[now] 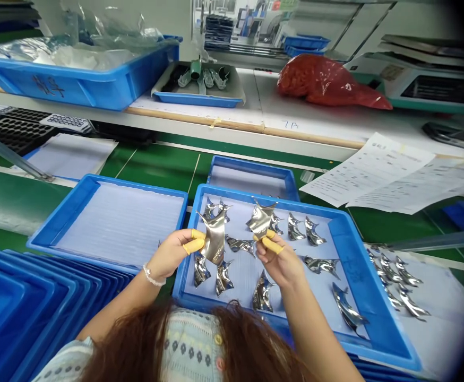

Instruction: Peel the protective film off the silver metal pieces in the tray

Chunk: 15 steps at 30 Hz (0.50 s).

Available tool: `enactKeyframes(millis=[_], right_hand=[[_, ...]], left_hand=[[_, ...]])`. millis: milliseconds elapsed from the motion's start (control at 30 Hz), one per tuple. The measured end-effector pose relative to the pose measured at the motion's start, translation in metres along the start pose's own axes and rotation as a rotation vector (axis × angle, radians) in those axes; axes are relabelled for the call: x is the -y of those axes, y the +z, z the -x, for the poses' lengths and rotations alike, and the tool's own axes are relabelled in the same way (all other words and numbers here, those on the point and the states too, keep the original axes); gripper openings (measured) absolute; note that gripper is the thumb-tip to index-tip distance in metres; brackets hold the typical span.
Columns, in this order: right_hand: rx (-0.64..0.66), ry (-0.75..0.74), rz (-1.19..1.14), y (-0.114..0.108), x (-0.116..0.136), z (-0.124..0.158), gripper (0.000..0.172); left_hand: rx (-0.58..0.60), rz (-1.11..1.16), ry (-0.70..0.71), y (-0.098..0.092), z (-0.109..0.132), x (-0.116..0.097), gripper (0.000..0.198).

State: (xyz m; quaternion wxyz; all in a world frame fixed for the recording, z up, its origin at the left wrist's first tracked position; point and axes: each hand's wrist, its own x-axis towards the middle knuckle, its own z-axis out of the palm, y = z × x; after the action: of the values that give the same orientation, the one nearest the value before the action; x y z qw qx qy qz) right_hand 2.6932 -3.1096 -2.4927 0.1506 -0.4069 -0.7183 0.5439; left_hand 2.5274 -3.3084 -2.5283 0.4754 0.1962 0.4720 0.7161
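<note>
My left hand (171, 254), with yellow finger cots on its fingertips, pinches a curved, shiny sheet-metal piece (215, 239) by its lower left edge. My right hand (276, 260), also wearing yellow finger cots, pinches a similar piece (260, 220) from below. Both held pieces are above a blue tray (375, 313) lined with a pale sheet. Several more curved metal pieces lie apart from one another on that liner, including one (293, 227) just beyond my right hand and one (224, 278) just below my left hand.
A white-lined blue tray (108, 225) and another blue tray (251, 178) adjoin the lined tray. Stacked blue trays (25, 313) sit at lower left. More metal pieces (395, 276) lie on a white sheet at right, beyond printed papers (375, 172).
</note>
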Motion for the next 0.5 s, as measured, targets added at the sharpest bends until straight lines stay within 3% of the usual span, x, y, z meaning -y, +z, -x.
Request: enactKeyframes(millis=[167, 500], right_hand=[[0.227, 0.096, -0.539, 0.015, 0.014, 0.043, 0.033], [0.317, 0.097, -0.576, 0.011, 0.015, 0.057, 0.035]], left_hand=[[0.039, 0.033, 0.006, 0.008, -0.001, -0.005, 0.031], [0.023, 0.046, -0.001, 0.017, -0.001, -0.01, 0.036]])
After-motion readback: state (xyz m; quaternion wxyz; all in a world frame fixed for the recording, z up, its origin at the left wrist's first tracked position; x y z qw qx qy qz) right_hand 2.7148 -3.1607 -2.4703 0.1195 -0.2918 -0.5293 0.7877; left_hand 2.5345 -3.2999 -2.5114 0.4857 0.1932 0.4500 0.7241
